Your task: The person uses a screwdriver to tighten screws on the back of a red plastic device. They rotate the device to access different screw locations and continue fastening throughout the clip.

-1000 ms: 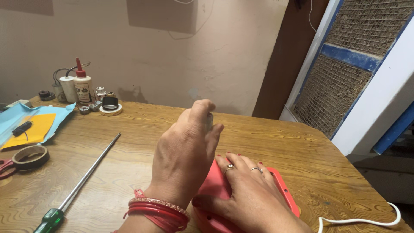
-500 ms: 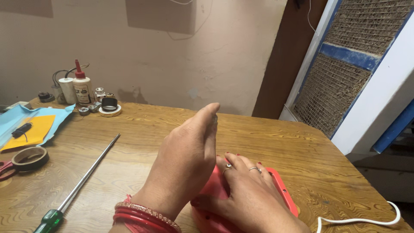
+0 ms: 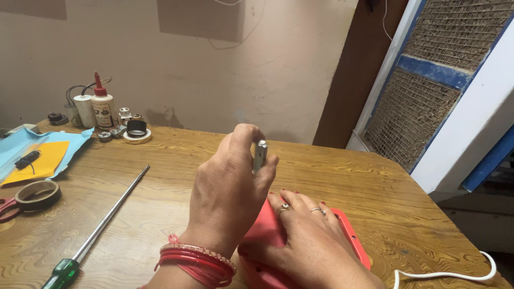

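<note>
**Over the red case, gripping a small metal piece**

Near the table's front edge, left hand [image 3: 230,198] curling shut around a small metal piece [image 3: 259,155], raised above the red case [image 3: 267,235]. Right hand [image 3: 305,241] lying flat and open, pressing the case onto the wooden table [image 3: 375,182]. Possibly risking a slip (grip looking narrow), dropping the piece beside the screwdriver [image 3: 101,225].

Red casing [image 3: 267,235] under the right hand [image 3: 308,251], red bangles [image 3: 195,262] on the left wrist, silver metal piece [image 3: 259,155] pinched at twelve o'clock. Green-handled, steel-shafted screwdriver [image 3: 101,225] at nine o'clock. Honey-brown, wavy-grained wooden table [image 3: 176,160]. Light blue sheet [image 3: 21,152] with yellow pad [image 3: 45,160] at ten o'clock. White cable [image 3: 444,275] at four o'clock.
</note>
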